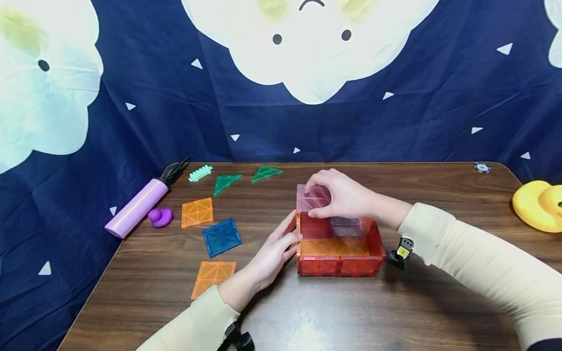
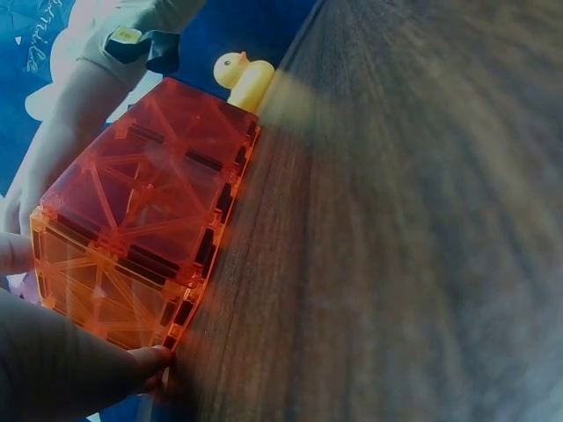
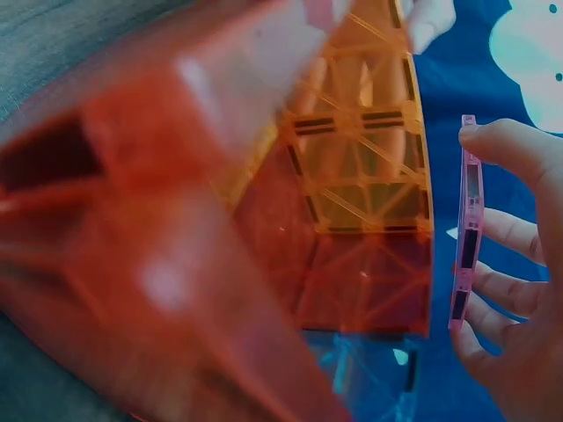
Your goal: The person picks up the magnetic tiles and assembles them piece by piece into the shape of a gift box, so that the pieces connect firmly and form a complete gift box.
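A box of translucent magnetic tiles stands on the table, with red walls and orange on its left end and inside. My right hand pinches a pink tile between thumb and fingers above the back of the box. In the right wrist view a gap shows between that tile and the walls. Outstretched fingers of my left hand touch the orange left end of the box. A pale purple tile shows at the back wall, and a blue tile appears beyond the red in the right wrist view.
Left of the box lie orange tiles, a blue square tile and green triangles. Further left are a purple pump, a small purple duck and a mint toy. A yellow duck sits right.
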Tool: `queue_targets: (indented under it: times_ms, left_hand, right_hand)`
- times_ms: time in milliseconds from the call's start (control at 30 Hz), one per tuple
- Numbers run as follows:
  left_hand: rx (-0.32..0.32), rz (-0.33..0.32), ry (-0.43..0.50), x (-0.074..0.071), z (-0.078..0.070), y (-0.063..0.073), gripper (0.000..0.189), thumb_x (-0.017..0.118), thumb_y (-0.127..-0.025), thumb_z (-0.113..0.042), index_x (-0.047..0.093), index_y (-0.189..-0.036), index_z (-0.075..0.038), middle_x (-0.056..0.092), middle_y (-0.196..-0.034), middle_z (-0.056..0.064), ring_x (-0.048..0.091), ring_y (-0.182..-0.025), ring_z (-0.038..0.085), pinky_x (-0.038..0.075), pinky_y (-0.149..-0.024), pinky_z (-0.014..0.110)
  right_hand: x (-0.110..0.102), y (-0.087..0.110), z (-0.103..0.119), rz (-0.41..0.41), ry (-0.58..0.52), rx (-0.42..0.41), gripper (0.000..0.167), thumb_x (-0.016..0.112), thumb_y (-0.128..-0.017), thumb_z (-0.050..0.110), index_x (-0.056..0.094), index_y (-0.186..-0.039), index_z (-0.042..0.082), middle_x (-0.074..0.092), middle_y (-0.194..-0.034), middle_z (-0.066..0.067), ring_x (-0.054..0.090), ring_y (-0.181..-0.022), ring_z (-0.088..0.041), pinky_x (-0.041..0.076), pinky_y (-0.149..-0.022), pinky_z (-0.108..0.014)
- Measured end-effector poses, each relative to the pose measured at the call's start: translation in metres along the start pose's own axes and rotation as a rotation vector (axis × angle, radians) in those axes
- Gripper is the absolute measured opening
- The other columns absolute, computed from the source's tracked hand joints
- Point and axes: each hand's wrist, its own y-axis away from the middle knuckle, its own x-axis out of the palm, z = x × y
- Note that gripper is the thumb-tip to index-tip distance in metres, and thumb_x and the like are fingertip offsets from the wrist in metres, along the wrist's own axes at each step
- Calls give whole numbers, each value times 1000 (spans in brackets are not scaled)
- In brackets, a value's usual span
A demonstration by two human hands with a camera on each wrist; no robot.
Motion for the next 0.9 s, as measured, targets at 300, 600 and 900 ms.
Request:
queue_targets:
  times_ms: [300,600,900]
  left_hand:
    - [4,8,-5,0,-2,0,72,45,-101,-10,14,-165,-16,15,-169,10,26,-150,33,22,-120,53]
    - [-2,8,-9,-1,-2,-1,70,44,-102,-10,14,-165,-17,15,-169,11,30,-148,34,22,-120,52]
    - [-17,-2,-21,-1,0,1,71,46,-102,-13,14,-165,-18,15,-169,9,28,-149,34,22,-120,52]
  right_hand:
    - [11,2,0,42,59,1,47,86,-80,31,65,-118,14,62,-121,-5,48,-116,-25,48,-96,-44]
    - [8,3,4,78,56,12,49,83,-84,34,62,-123,14,59,-129,-7,47,-119,-26,49,-99,-46]
    - [2,6,0,69,3,-23,44,74,-93,31,62,-128,8,61,-129,-9,52,-123,-28,43,-108,-50]
